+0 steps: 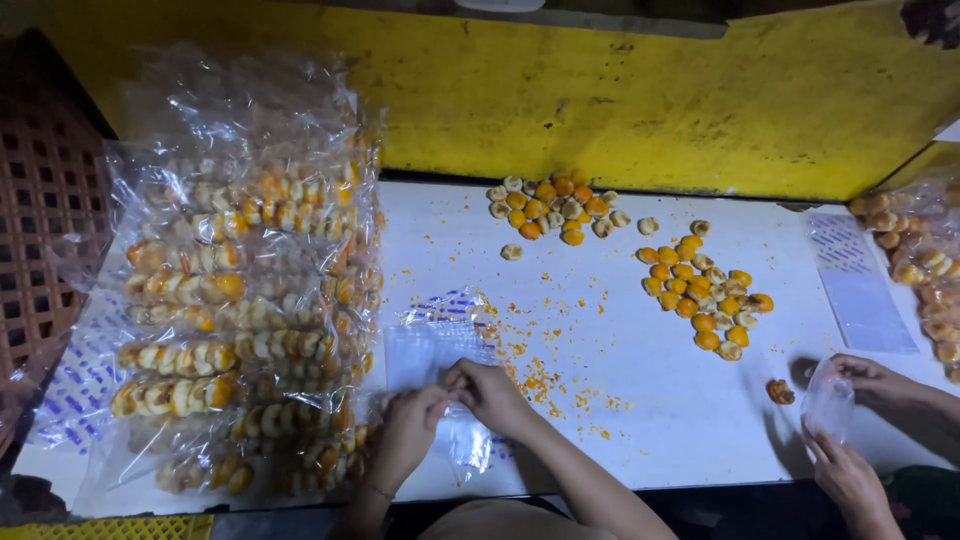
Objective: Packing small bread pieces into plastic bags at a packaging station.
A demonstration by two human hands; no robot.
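at the left of the frame we see a tall heap of clear plastic bags already filled with rows of orange and cream round biscuits (240, 300), stacked on the white table (620, 410) beside a brown lattice crate (45, 210); that heap reads to us as the finished share of the work. at lower centre, our left hand (410, 430) and right hand (492, 395) meet over a flat empty clear plastic bag with blue print (432, 345), the fingers of both pinched on its edge, near a scatter of orange crumbs (540, 380). no biscuits are in this bag yet, as far as we can tell. further right, two loose piles of round orange and cream biscuits wait unbagged: one in the upper middle (553, 208), one right of centre (705, 300), with a single biscuit (779, 391) lying apart, so a fair amount seems left to us. at the lower right a co-worker's two hands (865, 430) hold open another small clear bag (826, 400), with spare flat bags (860, 285) and more filled packs (920, 260) at the right edge.
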